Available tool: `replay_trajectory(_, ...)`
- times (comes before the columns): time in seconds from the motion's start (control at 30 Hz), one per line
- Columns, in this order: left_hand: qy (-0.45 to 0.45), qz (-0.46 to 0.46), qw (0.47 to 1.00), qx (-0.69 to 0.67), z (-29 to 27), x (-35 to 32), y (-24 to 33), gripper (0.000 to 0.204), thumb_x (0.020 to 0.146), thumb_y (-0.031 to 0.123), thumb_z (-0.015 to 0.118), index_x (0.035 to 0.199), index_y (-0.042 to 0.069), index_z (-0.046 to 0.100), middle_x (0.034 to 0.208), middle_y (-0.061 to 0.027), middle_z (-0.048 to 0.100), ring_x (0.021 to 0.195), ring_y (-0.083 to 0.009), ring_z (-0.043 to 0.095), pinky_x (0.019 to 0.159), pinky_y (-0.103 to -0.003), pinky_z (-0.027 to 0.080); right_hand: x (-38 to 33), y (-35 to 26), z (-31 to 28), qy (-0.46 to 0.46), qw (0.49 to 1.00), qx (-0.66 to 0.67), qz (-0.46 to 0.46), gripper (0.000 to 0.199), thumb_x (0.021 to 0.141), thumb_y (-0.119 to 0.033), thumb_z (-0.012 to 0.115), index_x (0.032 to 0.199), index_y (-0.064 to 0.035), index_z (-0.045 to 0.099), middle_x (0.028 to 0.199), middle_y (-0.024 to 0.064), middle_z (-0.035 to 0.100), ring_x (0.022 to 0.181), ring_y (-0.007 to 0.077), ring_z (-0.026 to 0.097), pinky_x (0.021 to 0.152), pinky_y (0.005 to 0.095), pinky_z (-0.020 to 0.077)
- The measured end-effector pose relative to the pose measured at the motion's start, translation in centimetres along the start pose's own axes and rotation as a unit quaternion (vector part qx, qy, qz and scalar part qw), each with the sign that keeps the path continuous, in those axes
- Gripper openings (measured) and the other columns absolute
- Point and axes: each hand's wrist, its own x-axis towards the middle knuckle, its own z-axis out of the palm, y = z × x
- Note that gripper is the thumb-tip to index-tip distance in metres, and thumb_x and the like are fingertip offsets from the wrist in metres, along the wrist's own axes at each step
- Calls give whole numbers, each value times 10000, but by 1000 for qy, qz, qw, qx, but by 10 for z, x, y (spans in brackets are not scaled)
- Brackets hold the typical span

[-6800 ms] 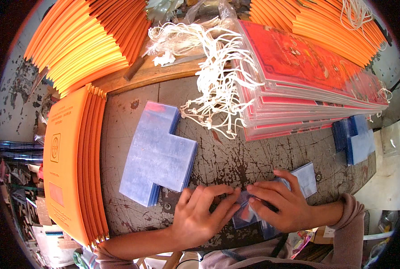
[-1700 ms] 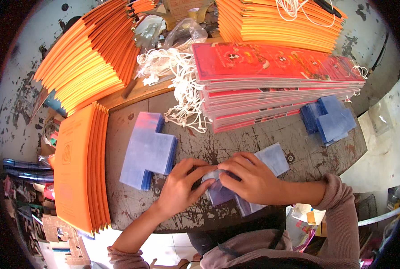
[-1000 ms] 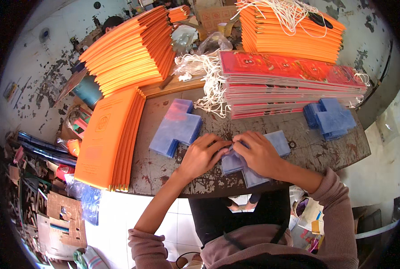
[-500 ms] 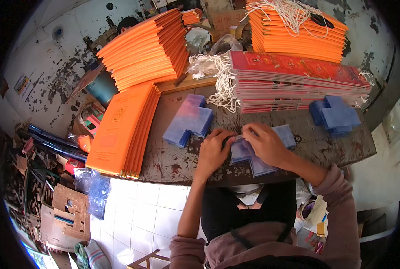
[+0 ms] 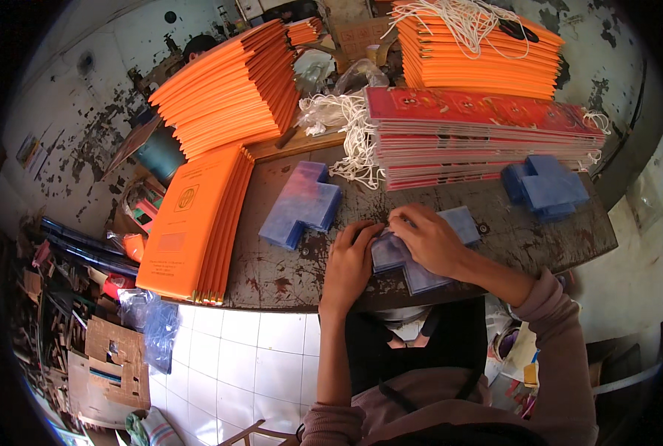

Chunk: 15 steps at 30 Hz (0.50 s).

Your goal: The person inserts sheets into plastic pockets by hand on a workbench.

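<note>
Far left of the hands, cardboard scraps (image 5: 112, 360) and clutter lie on the floor below the table (image 5: 287, 279). Nearer, a flat stack of orange folders (image 5: 190, 219) rests left of the left hand, its top cover bearing a small round emblem and a pale rectangle; a second fanned orange pile (image 5: 227, 89) rises behind it. Just left of and beyond the left hand sits a stack of blue cut sheets (image 5: 302, 204), stepped in outline.

The left hand (image 5: 348, 260) lies palm down, fingers curled onto the left end of a blue sheet (image 5: 413, 273) at the table's near edge. The right hand (image 5: 429, 239) presses on the same sheet from above, fingers bent and pinching at its upper fold; whether it truly grips or only pins it I cannot tell. The sheet lies directly under and between both hands, its long axis running left to right and slightly away, its far corner showing past the right hand. Both hands touch it; the right covers more of it.

Beyond the hands, a stack of red printed bags (image 5: 480, 137) with white cord handles (image 5: 346, 130) spreads across the table. Behind that stands a third orange pile (image 5: 480, 52) topped with loose cord. Right of the right hand, well apart, sits another blue stack (image 5: 545, 186).
</note>
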Motion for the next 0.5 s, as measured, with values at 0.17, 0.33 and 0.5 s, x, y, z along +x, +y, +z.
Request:
replay_trajectory(0.17,-5,10,1000,4,2,0,0,331,854,9,519,1164,90,600,1150,-114,570,1042,-335,545,889,-441,435,-1,0,-2,-9,1000,-3,5,278,726,1,596,999,-26,552,989,118,539,975,308,554,857,410,455)
replay_trajectory(0.33,-10,11,1000,22,-2,-1,2,359,844,-12,506,1183,83,578,1145,-112,571,1044,-327,544,887,-433,430,1,-1,-2,-15,1000,1,5,279,728,7,597,1002,-22,551,991,116,537,978,303,554,849,408,457)
replay_trajectory(0.5,-4,4,1000,29,1,0,4,368,845,-19,501,1196,72,559,1133,-121,576,1049,-319,542,896,-421,422,1,0,-2,-6,1000,-5,6,283,728,17,598,1004,-15,548,981,118,537,971,306,558,835,411,465)
